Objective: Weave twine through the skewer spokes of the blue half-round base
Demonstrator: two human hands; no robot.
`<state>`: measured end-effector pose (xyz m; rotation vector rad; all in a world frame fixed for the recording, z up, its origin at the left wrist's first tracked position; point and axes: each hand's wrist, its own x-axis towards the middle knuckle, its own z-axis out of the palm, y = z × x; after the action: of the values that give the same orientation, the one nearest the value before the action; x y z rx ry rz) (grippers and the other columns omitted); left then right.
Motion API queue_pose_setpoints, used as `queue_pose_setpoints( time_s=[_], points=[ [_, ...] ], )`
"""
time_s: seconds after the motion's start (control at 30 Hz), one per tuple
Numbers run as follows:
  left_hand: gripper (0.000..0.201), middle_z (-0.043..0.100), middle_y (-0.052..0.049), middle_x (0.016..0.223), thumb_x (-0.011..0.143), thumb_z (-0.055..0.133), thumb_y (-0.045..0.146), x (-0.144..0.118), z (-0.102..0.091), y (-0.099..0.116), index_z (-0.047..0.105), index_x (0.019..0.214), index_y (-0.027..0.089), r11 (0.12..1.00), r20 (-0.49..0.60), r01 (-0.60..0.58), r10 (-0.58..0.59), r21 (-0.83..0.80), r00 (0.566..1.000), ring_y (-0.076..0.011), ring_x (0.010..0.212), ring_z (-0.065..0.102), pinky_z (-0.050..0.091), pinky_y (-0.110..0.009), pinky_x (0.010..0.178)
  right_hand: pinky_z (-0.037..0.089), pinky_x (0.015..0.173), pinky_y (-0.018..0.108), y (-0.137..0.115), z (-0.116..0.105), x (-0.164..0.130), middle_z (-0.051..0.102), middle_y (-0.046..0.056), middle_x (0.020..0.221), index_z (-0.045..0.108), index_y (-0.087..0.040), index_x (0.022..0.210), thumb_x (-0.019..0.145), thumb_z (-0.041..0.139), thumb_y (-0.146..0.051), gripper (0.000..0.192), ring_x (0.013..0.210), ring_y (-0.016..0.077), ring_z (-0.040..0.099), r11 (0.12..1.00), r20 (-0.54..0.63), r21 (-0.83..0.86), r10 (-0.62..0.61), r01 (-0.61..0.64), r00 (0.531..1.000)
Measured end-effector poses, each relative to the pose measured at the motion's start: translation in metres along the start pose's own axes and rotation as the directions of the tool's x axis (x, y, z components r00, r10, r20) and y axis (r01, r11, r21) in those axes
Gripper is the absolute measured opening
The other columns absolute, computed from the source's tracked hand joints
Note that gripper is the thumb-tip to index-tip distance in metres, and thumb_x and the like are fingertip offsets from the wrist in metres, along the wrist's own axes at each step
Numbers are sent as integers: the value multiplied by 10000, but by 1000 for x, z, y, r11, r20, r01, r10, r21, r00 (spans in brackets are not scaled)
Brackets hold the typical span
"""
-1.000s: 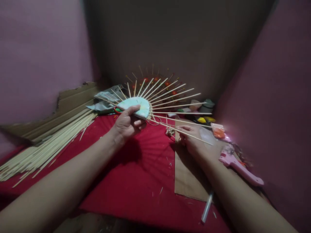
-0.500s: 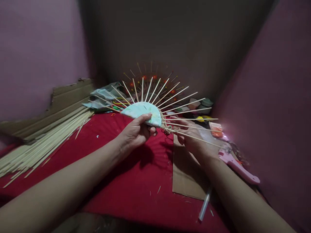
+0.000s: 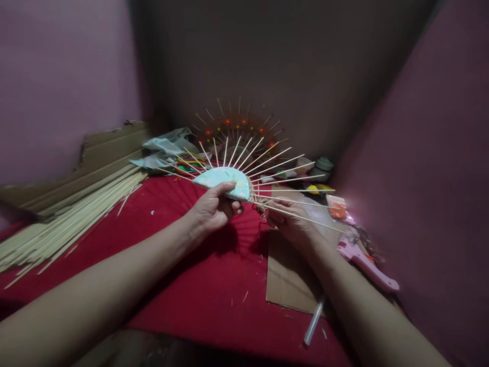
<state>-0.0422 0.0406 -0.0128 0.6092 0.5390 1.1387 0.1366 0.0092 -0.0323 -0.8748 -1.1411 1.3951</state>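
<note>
The left hand (image 3: 216, 210) grips the pale blue half-disc (image 3: 214, 177) by its lower edge, thumb on top, holding it over the red surface (image 3: 191, 306) with thin sticks (image 3: 268, 162) fanned around its curve. The right hand (image 3: 293, 223) is bent beside a twine bundle (image 3: 261, 205) and the lowest stick (image 3: 317, 222); whether it pinches either, I cannot tell

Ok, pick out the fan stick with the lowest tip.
The bottom right stick, crossing over the right hand toward the pink tool; all the others' tips sit higher in view.
</note>
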Motion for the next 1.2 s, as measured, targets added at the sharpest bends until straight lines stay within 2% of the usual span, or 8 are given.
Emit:
queue_pose_setpoints(
  time_s=[0.2, 0.3, 0.43, 0.6, 0.77, 0.9, 1.03, 1.2],
  points=[
    [82, 563, 4, 570, 711, 598, 133, -10, 7, -14, 520, 730, 152, 995, 79, 103, -103, 8, 992, -101, 413, 478, 405, -256, 430, 221, 344, 181, 8, 14, -1, 409, -92, 421, 569, -171, 641, 602, 729, -263, 189, 341, 31, 282, 997, -125, 74, 24, -15, 992],
    [84, 578, -5, 590, 715, 606, 148, -12, 8, -17, 530, 751, 153, 994, 62, 111, -112, 22, 992, -109, 419, 489, 402, -256, 420, 230, 345, 186, 9, 16, -2, 486, -67, 469, 599, -156, 673, 605, 713, -274, 178, 350, 35, 321, 1000, -159, 31, 6, -1, 987],
    [96, 621, -50, 656, 723, 600, 144, -12, 8, -20, 560, 810, 138, 990, 48, 139, -141, 35, 989, -154, 524, 577, 453, -266, 467, 236, 357, 193, 9, 14, -2, 533, -45, 512, 620, -148, 693, 613, 690, -273, 164, 368, 42, 344, 1000, -150, -17, -21, 19, 989],
    [176, 663, -143, 800, 760, 587, 187, -9, -1, -21, 593, 907, 92, 972, 111, 223, -231, 80, 967, -232, 666, 642, 519, -342, 561, 266, 378, 197, 7, 13, -3, 569, -31, 549, 636, -160, 647, 585, 709, -277, 151, 407, 56, 391, 996, -214, -75, -62, 47, 975],
    [170, 670, -150, 832, 773, 587, 152, -7, -6, -21, 606, 922, 73, 972, 107, 219, -228, 84, 968, -224, 690, 650, 530, -317, 553, 266, 372, 200, 13, 11, -1, 576, -25, 564, 637, -164, 674, 610, 709, -276, 149, 391, 53, 386, 998, -169, -27, -59, 56, 984],
    [176, 675, -156, 839, 778, 589, 173, -6, -8, -22, 614, 920, 72, 969, 106, 230, -240, 92, 965, -228, 686, 653, 511, -285, 501, 275, 357, 194, 19, 10, 1, 587, -13, 608, 641, -160, 705, 640, 703, -276, 146, 387, 45, 374, 998, -118, 39, -39, 44, 992],
    [215, 675, -203, 829, 794, 578, 228, -8, -9, -22, 617, 910, 52, 953, 99, 272, -286, 133, 953, -247, 704, 664, 513, -280, 535, 266, 342, 177, 17, 11, 0, 577, -19, 537, 636, -152, 687, 620, 722, -253, 149, 372, 44, 387, 992, -118, 122, 11, 4, 993],
    [236, 673, -210, 869, 808, 550, 220, -13, -7, -25, 616, 944, 38, 949, 241, 277, -307, 152, 921, -266, 789, 662, 520, -317, 640, 363, 376, 185, 12, 12, 1, 620, 0, 525, 644, -139, 673, 529, 770, -237, 216, 399, 78, 490, 984, -206, 154, 119, -88, 971]
  ],
)
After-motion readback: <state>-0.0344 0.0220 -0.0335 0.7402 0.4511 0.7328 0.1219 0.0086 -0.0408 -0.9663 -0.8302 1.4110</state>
